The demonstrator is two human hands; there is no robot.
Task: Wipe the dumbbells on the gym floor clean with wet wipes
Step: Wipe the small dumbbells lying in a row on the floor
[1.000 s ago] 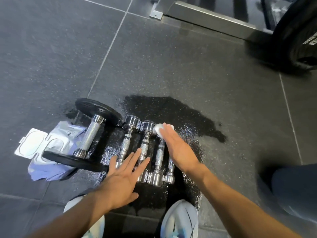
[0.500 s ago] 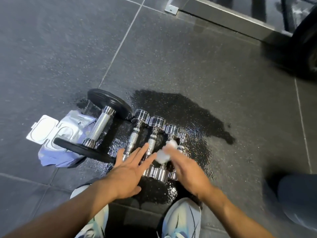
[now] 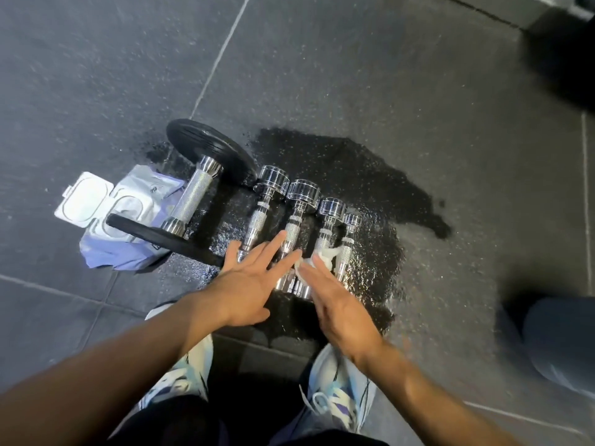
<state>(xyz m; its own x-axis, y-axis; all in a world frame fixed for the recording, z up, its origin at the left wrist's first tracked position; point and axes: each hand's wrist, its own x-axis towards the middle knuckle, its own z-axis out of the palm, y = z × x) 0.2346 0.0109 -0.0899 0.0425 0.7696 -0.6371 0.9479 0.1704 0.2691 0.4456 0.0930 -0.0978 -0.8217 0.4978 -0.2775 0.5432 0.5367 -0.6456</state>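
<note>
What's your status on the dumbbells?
Left hand flat on four small chrome dumbbells. Right hand pressing white wet wipe onto their handles. Nothing in the way.

4 chrome dumbbells shine silver; a bigger dumbbell has black plates. white wipe, silver-and-purple wipes pack, dark grey speckled floor with a black wet patch.
</note>
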